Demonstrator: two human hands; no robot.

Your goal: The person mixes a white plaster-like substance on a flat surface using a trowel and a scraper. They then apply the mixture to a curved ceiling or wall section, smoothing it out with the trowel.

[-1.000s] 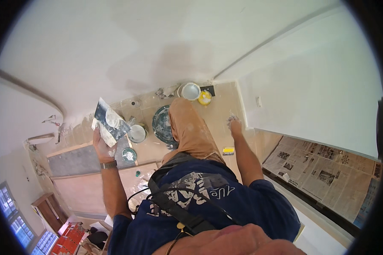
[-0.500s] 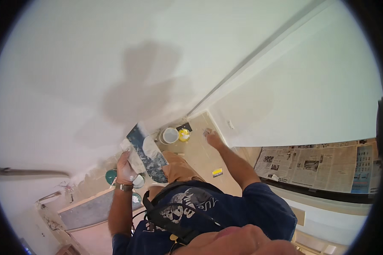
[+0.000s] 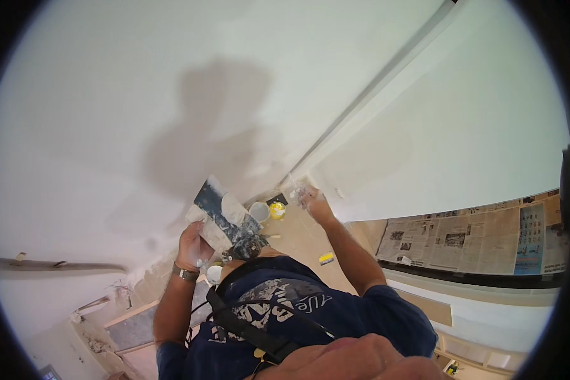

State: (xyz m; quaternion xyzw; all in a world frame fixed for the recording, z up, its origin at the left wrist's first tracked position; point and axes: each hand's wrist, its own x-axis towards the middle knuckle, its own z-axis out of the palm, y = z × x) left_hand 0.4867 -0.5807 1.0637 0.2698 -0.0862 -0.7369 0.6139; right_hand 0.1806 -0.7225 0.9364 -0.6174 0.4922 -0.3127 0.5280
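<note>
My left hand (image 3: 194, 244), whitened with powder, grips a dark flat board (image 3: 215, 215) smeared with white putty, held low before the wall. My right hand (image 3: 311, 204) is raised near the wall corner, fingers closed around something whitish and blurred that I cannot make out. Between and below my hands are a white bucket (image 3: 258, 213) and a yellow tub (image 3: 277, 211) on the tiled floor (image 3: 297, 234), beside a small dark flat piece. A small yellow item (image 3: 326, 258) lies farther back along the floor.
A white wall (image 3: 107, 126) with my shadow fills the upper view, meeting a panel (image 3: 449, 139) along a vertical grey strip at right. Newspaper (image 3: 462, 237) covers a ledge below that panel. A bent pipe (image 3: 57, 266) runs at lower left, above boards and floor clutter.
The view has tilted up toward the wall. My left hand has shifted right with the putty board, closer to my right hand, which has lifted slightly.
</note>
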